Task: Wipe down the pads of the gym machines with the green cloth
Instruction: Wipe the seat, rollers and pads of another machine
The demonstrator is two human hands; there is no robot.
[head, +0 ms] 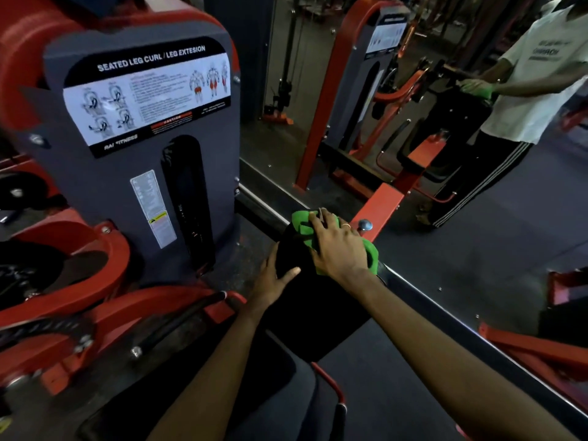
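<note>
A black back pad (315,300) of a seated leg curl / leg extension machine stands in the middle of the head view. The green cloth (304,226) lies over the pad's top end. My right hand (337,246) presses flat on the cloth with fingers spread. My left hand (273,278) rests on the pad's left side, fingers wrapped round its edge and thumb across the front. A dark seat pad (222,393) sits below, between my forearms.
The grey weight-stack housing (140,128) with its instruction label stands at left, framed by red arms (79,300). A wall mirror (445,138) runs along the right and shows a person in a white shirt wiping with a green cloth. A red handle (331,389) sticks up by the seat.
</note>
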